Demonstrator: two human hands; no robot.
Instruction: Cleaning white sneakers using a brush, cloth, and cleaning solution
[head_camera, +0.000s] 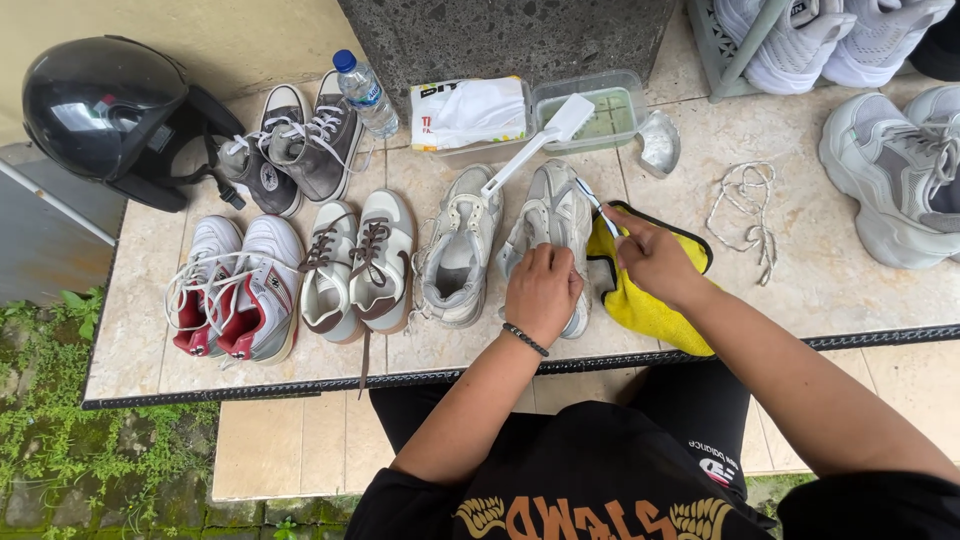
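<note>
My left hand (541, 291) grips the heel part of a dirty white sneaker (553, 215) lying on the tiled tabletop (800, 270). My right hand (652, 256) holds a small toothbrush-like brush (597, 207) against that sneaker's right side. Under my right hand lies a yellow cloth (643, 310). The sneaker's mate (457, 248) rests just to the left. A white long-handled brush (537, 142) leans from a clear plastic tub (592, 110) of liquid across the two shoes.
Left of these stand a brown-and-cream pair (358, 263), a red-and-white pair (235, 285) and grey high-tops (298, 148). A black helmet (100, 110), a water bottle (364, 94), a tissue pack (468, 113), loose laces (745, 215) and more white sneakers (895, 175) surround them.
</note>
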